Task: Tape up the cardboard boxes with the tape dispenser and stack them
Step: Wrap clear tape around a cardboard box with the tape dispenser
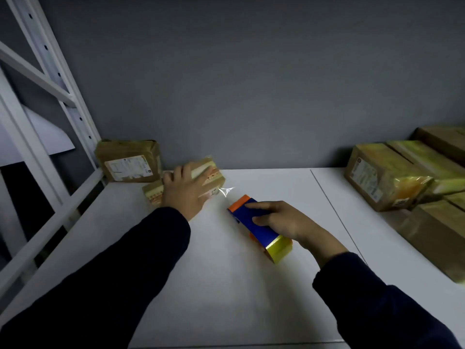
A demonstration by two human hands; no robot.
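Labelled box (128, 161) back left on bench (226, 293), taped boxes (392, 177) piled far right. Left hand (185, 191) presses flat on small box (212, 178); right hand (278, 219) grips tape dispenser (254, 224) beside it.

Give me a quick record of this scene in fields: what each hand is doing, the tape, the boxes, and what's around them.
left hand: rests on top of the small box
right hand: grips the tape dispenser, low over the white table
tape: a clear strip shows between dispenser and small box
other boxes: labelled box against the wall at left; pile of boxes at right
surroundings: white shelf frame at left
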